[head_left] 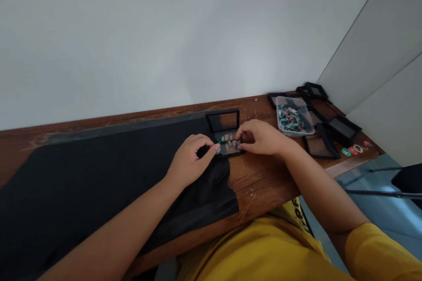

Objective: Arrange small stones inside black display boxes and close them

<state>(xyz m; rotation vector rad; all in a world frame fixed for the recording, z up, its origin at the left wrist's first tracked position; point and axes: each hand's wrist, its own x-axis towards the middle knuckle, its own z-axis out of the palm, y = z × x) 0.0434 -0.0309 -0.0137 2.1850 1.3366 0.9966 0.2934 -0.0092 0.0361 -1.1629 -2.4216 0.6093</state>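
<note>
A small black hinged case (pixel 227 154) lies in front of me with its windowed lid (pixel 224 120) raised. Several small green, pinkish and pale polished stones (pixel 230 143) sit inside it. My left hand (pixel 189 158) is at the case's left side, thumb and forefinger pinched together over a tiny pale-teal piece at its edge. From the right, my right hand (pixel 260 137) reaches in with thumb and forefinger curled close at the case's right side. What lies between those right fingertips is too small to make out.
A clear plastic tub (pixel 295 116) of green and reddish stones stands to the right. Around it lie several black frame cases (pixel 343 128) and round stickers (pixel 352 150) near the table's right end. Black cloth (pixel 108 175) covers the left of the wooden table (pixel 263 180); a wall stands behind.
</note>
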